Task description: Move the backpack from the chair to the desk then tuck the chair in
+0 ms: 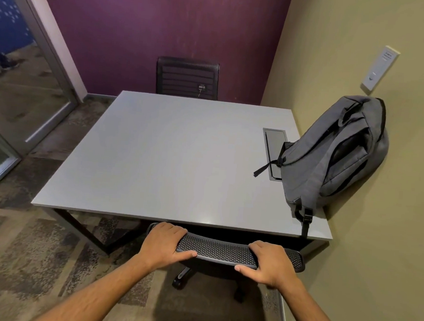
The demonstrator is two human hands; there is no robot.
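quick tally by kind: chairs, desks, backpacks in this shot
chairs: 2, the near chair held by the left hand and right hand, and the far chair
desks: 1, the desk
backpacks: 1, the backpack
total: 4

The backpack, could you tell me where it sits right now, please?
In the head view, the backpack stands on the desk's right edge, leaning against the wall.

1. Both bare forearms reach forward, wrists level.
2. The left hand (pixel 164 243) clamps down in a closed grip, fingers curled over, thumb underneath.
3. The right hand (pixel 269 263) mirrors it, well apart from the left.
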